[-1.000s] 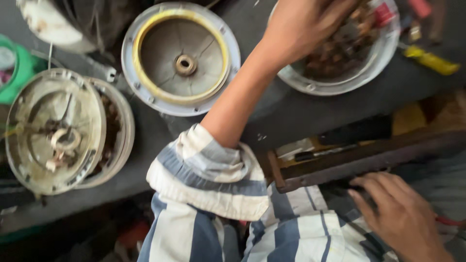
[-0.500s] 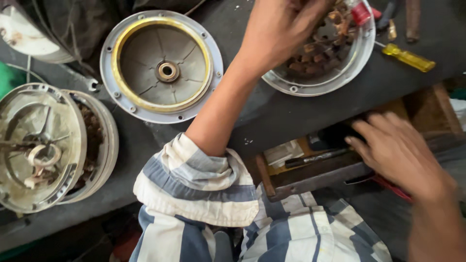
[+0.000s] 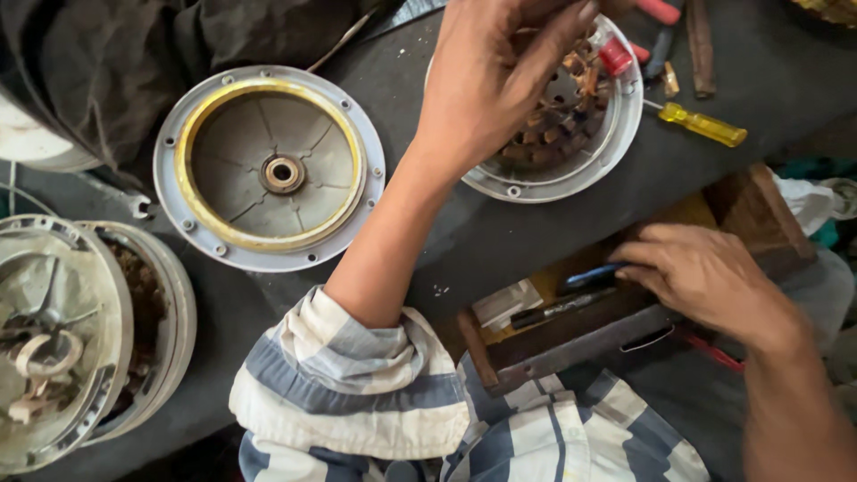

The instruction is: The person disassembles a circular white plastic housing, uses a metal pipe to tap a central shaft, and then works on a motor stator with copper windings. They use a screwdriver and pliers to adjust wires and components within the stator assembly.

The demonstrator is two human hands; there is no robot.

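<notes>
Nearest, the right hand (image 3: 705,277) reaches into an open wooden drawer (image 3: 571,330), fingers loosely curled over a blue-handled tool (image 3: 594,275); whether it grips is unclear. Beyond, the left hand (image 3: 495,76), fingers bunched, hides part of a round motor housing with copper windings (image 3: 571,134). An empty housing cover (image 3: 268,170) lies left, a yellow screwdriver (image 3: 705,123) right.

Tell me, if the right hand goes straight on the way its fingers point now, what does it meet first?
The right hand points left into the open wooden drawer. Its fingertips already seem to touch a blue pen-like tool; just past that lies a black marker. Depth is hard to judge.
</notes>
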